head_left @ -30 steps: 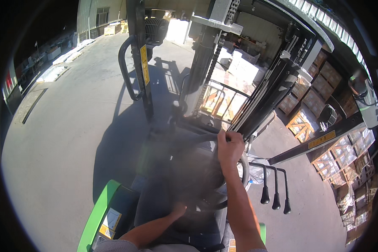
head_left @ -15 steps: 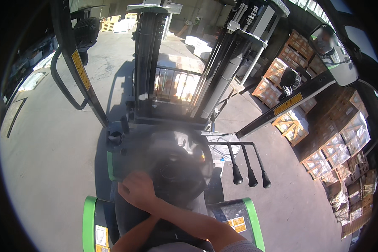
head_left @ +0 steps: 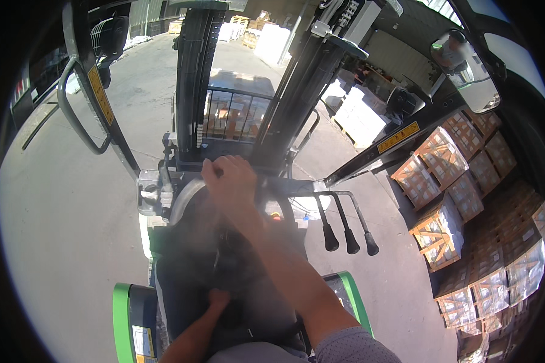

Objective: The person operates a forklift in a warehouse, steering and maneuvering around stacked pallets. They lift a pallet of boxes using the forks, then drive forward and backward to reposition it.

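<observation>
**Right hand [head_left: 231,186] at the far rim, left hand [head_left: 220,297] at the near side of the steering wheel [head_left: 183,204]**

Floor and room: A smooth grey floor [head_left: 60,212] surrounds the vehicle and runs back to a walled storage area. Stacked wooden-framed crates [head_left: 496,266], some under clear film, line the right side. A stacked white load [head_left: 362,115] stands on the floor beyond the right front post.

Vehicle: The dark mast [head_left: 197,78] rises directly ahead of the wheel. A barred guard [head_left: 236,91] spans the space between its uprights. The wheel sits centrally between mast and operator; haze blurs its middle. Three black levers [head_left: 348,239] are located to its right.

Right arm: Enters at lower right in a grey patterned sleeve [head_left: 356,346]. The forearm extends diagonally up and left, over the wheel. The wrist is nearly in line with the forearm; the back of the hand faces up.

Left arm: Enters at the lower edge, left of centre. The forearm angles up and right, with the hand low. The forearms do not cross.

Fingers: The right fingers [head_left: 242,163] are curled over the rim, side by side; a small gap separates thumb from forefinger. The left fingers are obscured; whether they grip the wheel cannot be determined.
</observation>
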Motion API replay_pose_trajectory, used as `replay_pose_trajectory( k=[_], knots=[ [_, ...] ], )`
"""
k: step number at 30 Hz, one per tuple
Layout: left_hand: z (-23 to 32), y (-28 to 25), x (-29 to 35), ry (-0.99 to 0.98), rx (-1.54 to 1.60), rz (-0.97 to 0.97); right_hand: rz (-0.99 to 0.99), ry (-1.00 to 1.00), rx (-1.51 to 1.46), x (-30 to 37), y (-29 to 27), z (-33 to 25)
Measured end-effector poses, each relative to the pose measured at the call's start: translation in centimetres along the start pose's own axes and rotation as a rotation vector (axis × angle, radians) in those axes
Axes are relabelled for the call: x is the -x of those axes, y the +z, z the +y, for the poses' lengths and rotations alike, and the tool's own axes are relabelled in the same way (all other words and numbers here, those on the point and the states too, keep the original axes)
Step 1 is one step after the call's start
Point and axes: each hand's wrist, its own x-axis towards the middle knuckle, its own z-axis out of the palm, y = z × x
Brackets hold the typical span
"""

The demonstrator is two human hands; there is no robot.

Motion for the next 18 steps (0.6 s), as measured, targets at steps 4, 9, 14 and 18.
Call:
replay_pose_trajectory(
  k=[4, 9, 14, 18],
  knots=[
    [5.0, 1.9, -10.4, -0.092, -0.068, -0.188, 0.007, 0.217, -0.031, -1.6, -5.0, 15.4],
    [10.2, 2.8, -26.8, -0.346, 0.323, -0.011, -0.141, 0.645, 0.022, 1.7, -9.4, 29.0],
    [10.8, -2.7, -47.3, -0.348, 0.779, 0.357, -0.301, 0.107, -0.122, 2.0, 1.1, 39.8],
    [4.8, -11.1, -66.9, -0.520, 0.937, 0.471, -0.454, -0.102, -0.599, -13.7, 23.6, 46.7]
  ],
)
